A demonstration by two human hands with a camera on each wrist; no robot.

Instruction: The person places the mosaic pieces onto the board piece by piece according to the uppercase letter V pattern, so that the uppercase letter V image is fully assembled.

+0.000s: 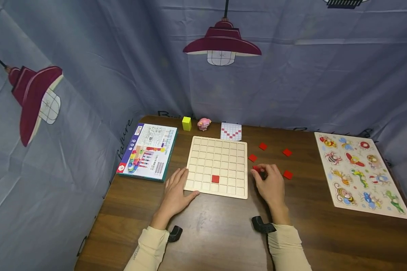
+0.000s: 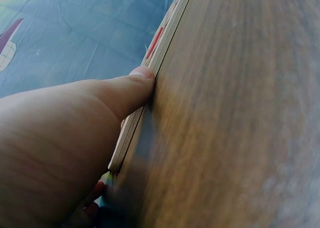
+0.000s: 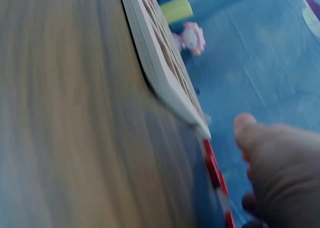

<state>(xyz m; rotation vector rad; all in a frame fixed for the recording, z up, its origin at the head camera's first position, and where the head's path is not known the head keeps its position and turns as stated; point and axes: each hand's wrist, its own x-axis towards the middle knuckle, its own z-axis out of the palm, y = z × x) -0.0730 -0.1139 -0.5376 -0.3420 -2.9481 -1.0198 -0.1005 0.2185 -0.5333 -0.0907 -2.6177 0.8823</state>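
Observation:
A pale wooden grid board [image 1: 227, 160] lies on the table, with one red square tile [image 1: 215, 179] in its lower middle. My left hand [image 1: 177, 192] rests at the board's lower left corner, fingers along the left edge. In the left wrist view its thumb [image 2: 132, 90] touches the board's front edge. Right of the board, my right hand [image 1: 270, 184] hovers with bent fingers over a red tile [image 1: 256, 168], which it partly covers. The right wrist view shows the thumb [image 3: 260, 138] apart from the red tiles [image 3: 214, 170] along the table.
Several loose red tiles [image 1: 287, 152] lie right of the board. Behind it are a patterned card [image 1: 231, 131], a pink figurine [image 1: 204, 124] and a yellow block [image 1: 187, 124]. A flat box [image 1: 149, 150] lies left, an animal puzzle board [image 1: 363, 175] far right.

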